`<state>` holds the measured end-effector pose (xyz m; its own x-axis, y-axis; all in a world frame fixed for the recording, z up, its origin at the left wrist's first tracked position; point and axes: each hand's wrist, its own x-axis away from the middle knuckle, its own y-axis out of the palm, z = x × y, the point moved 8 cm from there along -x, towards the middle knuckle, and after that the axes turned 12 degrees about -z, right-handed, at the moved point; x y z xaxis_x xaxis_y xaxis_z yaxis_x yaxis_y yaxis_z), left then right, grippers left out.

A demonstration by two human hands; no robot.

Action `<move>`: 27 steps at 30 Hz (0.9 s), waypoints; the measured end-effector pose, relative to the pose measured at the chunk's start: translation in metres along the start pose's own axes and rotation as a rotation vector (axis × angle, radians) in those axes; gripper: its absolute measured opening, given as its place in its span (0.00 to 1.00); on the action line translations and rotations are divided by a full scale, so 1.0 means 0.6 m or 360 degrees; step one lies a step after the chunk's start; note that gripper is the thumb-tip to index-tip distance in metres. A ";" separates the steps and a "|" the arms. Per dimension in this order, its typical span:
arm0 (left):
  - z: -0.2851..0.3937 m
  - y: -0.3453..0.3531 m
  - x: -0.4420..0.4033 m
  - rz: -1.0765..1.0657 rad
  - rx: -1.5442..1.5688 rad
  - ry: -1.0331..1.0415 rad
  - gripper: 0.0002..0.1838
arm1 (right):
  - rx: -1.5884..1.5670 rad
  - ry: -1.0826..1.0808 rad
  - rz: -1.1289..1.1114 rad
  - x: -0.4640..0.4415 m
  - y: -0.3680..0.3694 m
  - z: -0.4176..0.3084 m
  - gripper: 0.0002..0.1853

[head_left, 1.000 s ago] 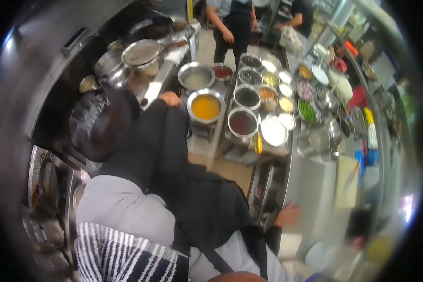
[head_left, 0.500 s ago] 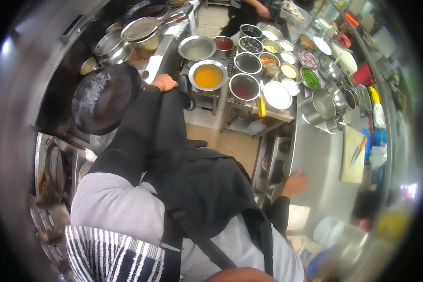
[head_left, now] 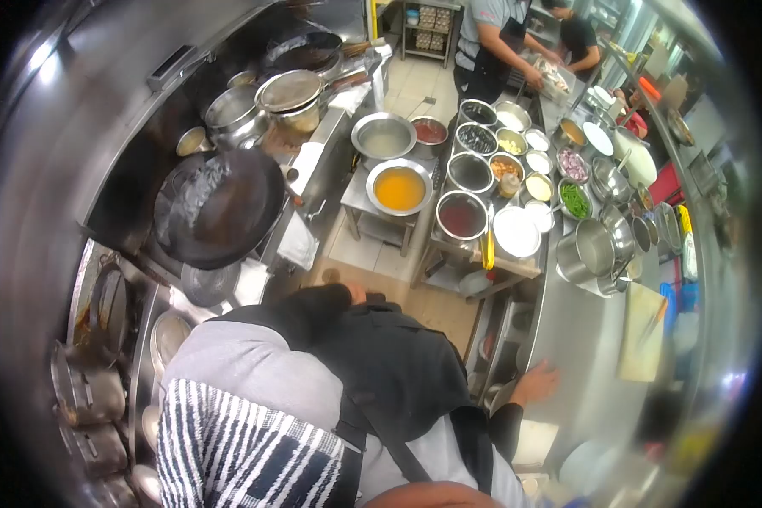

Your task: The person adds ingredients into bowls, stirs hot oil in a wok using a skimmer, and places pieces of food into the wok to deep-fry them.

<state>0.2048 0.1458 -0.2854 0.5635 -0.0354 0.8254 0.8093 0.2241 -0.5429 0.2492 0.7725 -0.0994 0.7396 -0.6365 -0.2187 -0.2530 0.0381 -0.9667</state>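
Note:
My left hand [head_left: 358,294] is drawn in at the front of the black apron [head_left: 398,356]. Only a small part of it shows past the dark sleeve, and its fingers are hidden. On the steel counter [head_left: 584,339] at the right, near its edge, rests my right hand [head_left: 537,383] with fingers stretched out and nothing in it. A whitish board or block [head_left: 535,442] lies just below that hand. A large dark wok [head_left: 220,207] sits on the stove at the left, apart from my left hand.
Bowls of orange liquid [head_left: 398,187] and cloudy liquid [head_left: 383,135] stand ahead. Several ingredient pots surround a white lid [head_left: 516,232]. A cutting board [head_left: 642,330] with a knife lies at right. Two co-workers [head_left: 493,42] handle a plastic tub [head_left: 553,76] at the back.
My left hand has moved back from beside the stove edge to the apron. The raised dark shoe is out of sight. The view has shifted, showing more of the co-workers. My right hand stays at the counter.

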 end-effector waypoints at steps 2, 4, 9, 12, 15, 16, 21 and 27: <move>0.006 0.041 -0.104 -0.0292 -0.0224 0.0271 0.22 | 0.0007 -0.0021 0.0045 -0.004 -0.002 -0.002 0.30; 0.010 0.028 -0.140 -0.0511 -0.0231 0.0248 0.21 | 0.0062 -0.0189 0.0243 0.005 -0.028 -0.023 0.30; 0.057 -0.023 -0.057 -0.0966 0.0127 -0.0095 0.17 | -0.0016 0.0028 -0.0282 -0.011 -0.005 -0.010 0.32; 0.090 -0.042 -0.098 -0.0925 0.0067 0.0314 0.20 | -0.0026 -0.0018 -0.0331 -0.014 0.024 0.027 0.34; 0.093 -0.054 -0.125 -0.0905 0.0099 0.0726 0.23 | 0.0017 0.0047 -0.0202 0.005 0.027 0.046 0.34; 0.093 -0.057 -0.127 -0.0904 0.0125 0.0825 0.24 | 0.0060 0.0152 -0.0099 0.012 0.025 0.048 0.35; 0.099 -0.111 -0.068 -0.0940 0.0309 0.0705 0.25 | -0.0026 0.0513 -0.0143 0.020 0.026 0.059 0.32; 0.045 0.001 -0.295 -0.0821 0.0136 0.0958 0.24 | 0.0052 0.0651 -0.0222 0.014 0.025 0.048 0.29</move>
<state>0.1014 0.1785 -0.4276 0.1336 -0.6694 0.7308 0.9907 0.1092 -0.0810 0.2695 0.7902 -0.1196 0.4557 -0.8899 -0.0215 -0.1434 -0.0496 -0.9884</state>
